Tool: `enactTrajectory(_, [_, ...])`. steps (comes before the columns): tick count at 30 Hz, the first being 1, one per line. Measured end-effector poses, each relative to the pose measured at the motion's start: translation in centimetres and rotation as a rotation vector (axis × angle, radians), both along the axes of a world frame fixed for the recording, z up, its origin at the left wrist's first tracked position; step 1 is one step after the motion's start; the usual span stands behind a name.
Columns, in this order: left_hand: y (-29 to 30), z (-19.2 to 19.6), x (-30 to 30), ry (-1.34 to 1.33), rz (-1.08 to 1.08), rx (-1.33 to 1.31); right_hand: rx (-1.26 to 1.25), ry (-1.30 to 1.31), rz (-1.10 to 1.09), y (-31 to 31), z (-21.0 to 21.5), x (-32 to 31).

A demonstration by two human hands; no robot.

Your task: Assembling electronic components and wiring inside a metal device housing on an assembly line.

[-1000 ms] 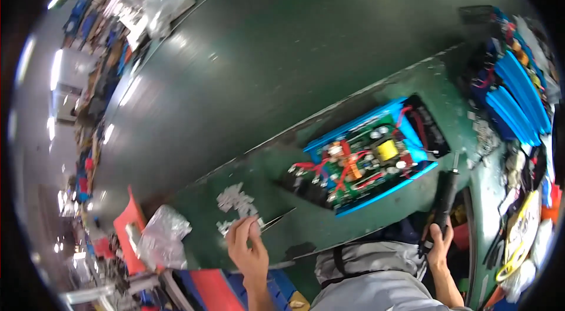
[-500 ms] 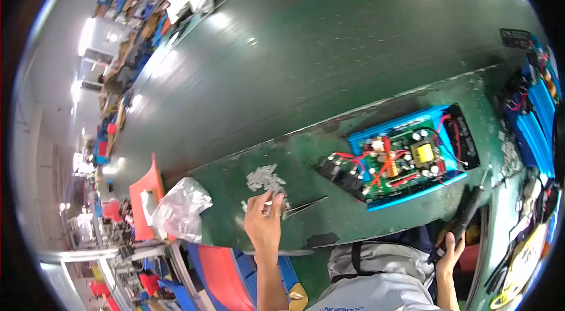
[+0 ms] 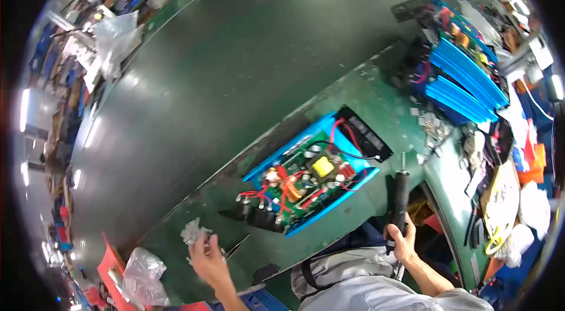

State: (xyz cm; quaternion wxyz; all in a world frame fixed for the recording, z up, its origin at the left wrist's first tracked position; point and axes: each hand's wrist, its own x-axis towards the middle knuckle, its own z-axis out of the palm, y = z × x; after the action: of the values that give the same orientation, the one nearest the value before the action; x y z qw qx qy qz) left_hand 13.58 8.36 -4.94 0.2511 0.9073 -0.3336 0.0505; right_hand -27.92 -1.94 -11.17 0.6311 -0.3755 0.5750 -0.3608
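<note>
My right hand [image 3: 402, 242] is wrapped round the black handle of an electric screwdriver [image 3: 399, 199], its thin metal bit pointing away from me. The bit is just right of an opened blue casing [image 3: 329, 217] with a green circuit board [image 3: 303, 178], red wires and black end panels [image 3: 364, 133]. On the left, my left hand [image 3: 209, 261] is at a small pile of light grey pieces [image 3: 191, 232], fingers curled together. Whatever they pinch is too small and blurred to name. Metal tweezers [image 3: 238, 246] lie just right of that hand.
A crumpled clear plastic bag [image 3: 143, 278] and an orange-red bin [image 3: 110, 267] are at the lower left. Stacked blue casings [image 3: 465, 78] stand at the right, beside scattered small parts [image 3: 434, 128]. A yellow coil [image 3: 505, 211] lies farther right.
The view has swung right, so the bench things appear farther left. The screwdriver in my right hand points more straight ahead, still near the casing. My left hand stays at the grey pieces.
</note>
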Motion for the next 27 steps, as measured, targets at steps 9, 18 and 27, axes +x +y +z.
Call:
enactTrajectory(9, [-0.1, 0.5, 1.5, 0.09, 0.033, -0.066, -0.074, 0.024, -0.071, 1.0, -2.2, -0.4])
enactTrajectory(18, [-3.4, 1.8, 4.1, -0.094, -0.237, 0.018, -0.02, 0.192, -0.17, 0.9, -1.3, -0.9])
enactTrajectory(27, [-3.8, 2.6, 2.7, -0.074, -0.147, 0.088, 0.034, 0.02, 0.003, 0.7, 1.1, -1.1])
